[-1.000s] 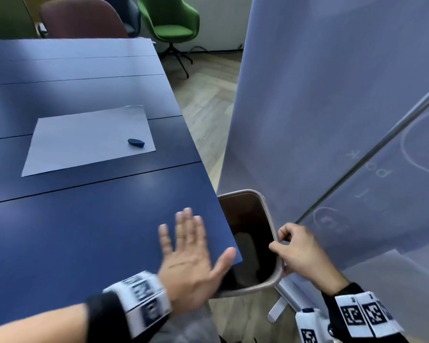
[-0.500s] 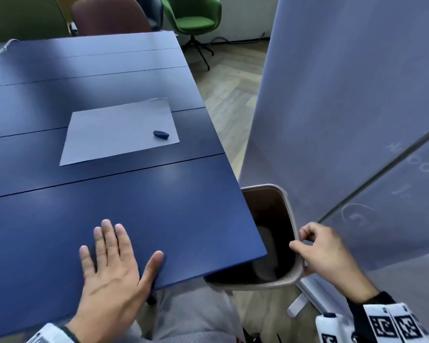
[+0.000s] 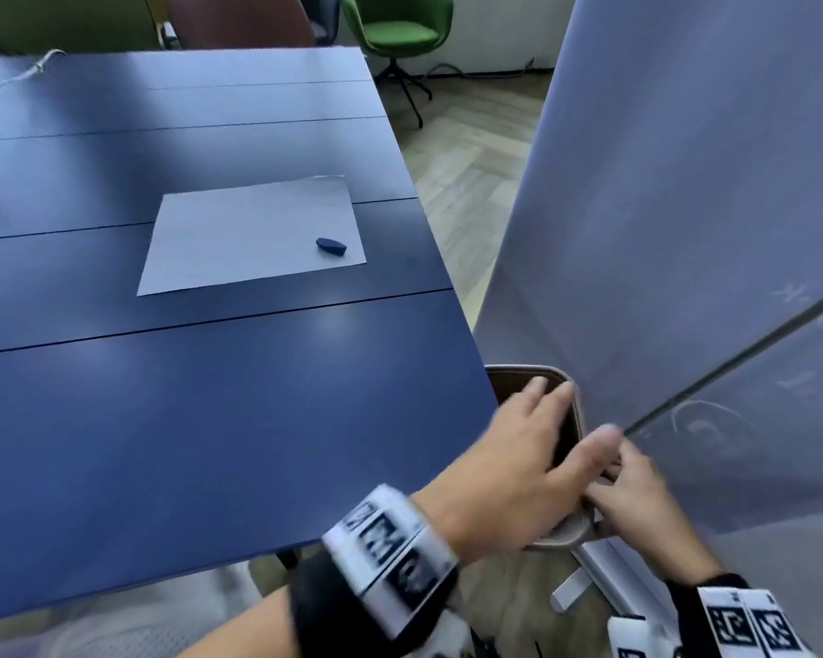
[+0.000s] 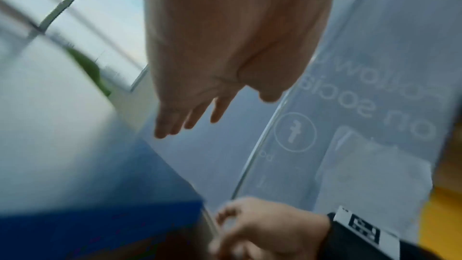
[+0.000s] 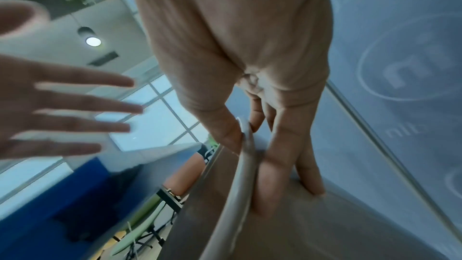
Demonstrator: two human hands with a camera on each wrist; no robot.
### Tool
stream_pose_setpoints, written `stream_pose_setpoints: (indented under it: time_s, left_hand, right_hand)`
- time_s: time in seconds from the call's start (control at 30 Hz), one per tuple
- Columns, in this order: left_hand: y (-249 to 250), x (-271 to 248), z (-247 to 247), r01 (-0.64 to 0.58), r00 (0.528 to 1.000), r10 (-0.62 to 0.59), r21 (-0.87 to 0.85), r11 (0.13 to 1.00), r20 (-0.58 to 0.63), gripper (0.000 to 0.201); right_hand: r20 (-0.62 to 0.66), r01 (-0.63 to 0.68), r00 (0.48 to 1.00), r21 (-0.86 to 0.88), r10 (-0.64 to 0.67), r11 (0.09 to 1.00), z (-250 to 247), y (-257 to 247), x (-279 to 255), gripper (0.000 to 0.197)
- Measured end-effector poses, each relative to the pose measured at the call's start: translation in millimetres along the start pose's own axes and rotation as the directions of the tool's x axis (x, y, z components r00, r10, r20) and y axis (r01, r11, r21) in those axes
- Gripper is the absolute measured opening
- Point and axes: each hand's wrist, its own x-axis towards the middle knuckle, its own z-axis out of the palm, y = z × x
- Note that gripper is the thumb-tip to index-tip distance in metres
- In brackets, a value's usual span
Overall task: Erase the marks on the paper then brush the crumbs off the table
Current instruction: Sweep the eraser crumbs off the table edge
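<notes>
A white sheet of paper (image 3: 253,232) lies on the blue table (image 3: 200,420), with a dark blue eraser (image 3: 331,246) near its right edge. A brown waste bin (image 3: 568,534) stands just off the table's near right corner. My left hand (image 3: 533,448) is flat, fingers straight, past the table edge and over the bin's mouth; it is blurred. My right hand (image 3: 633,496) grips the bin's rim (image 5: 246,155), thumb inside and fingers outside. In the left wrist view the left hand (image 4: 190,118) holds nothing.
A grey banner panel (image 3: 685,206) stands close on the right of the bin. Green (image 3: 395,30) and brown (image 3: 238,21) chairs stand beyond the table's far end. A white cable (image 3: 29,71) lies at the far left of the table.
My left hand has swept right across the near part of the table and off its edge, over the bin. The right hand has kept its grip on the rim.
</notes>
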Motion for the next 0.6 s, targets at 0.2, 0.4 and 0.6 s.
stream_pose_setpoints:
  time_s: [0.2, 0.4, 0.6]
  left_hand:
    - [-77.6, -66.8, -46.8, 0.378, 0.902, -0.412, 0.693, 0.614, -0.127, 0.111]
    - [-93.4, -63.1, -53.2, 0.353, 0.903, -0.408, 0.771, 0.53, -0.134, 0.102]
    - [-110.9, -71.4, -43.6, 0.379, 0.902, -0.384, 0.785, 0.49, -0.196, 0.082]
  right_hand:
    - [0.03, -0.257, 0.966, 0.085, 0.256, 0.963, 22.7, 76.4, 39.2, 0.042]
    - [0.06, -0.363, 0.929, -0.039, 0.364, 0.931, 52.6, 155.0, 87.1, 0.028]
    - [0.023, -0.402, 0.906, -0.261, 0.422, 0.878, 86.0, 205.2, 106.3, 0.034]
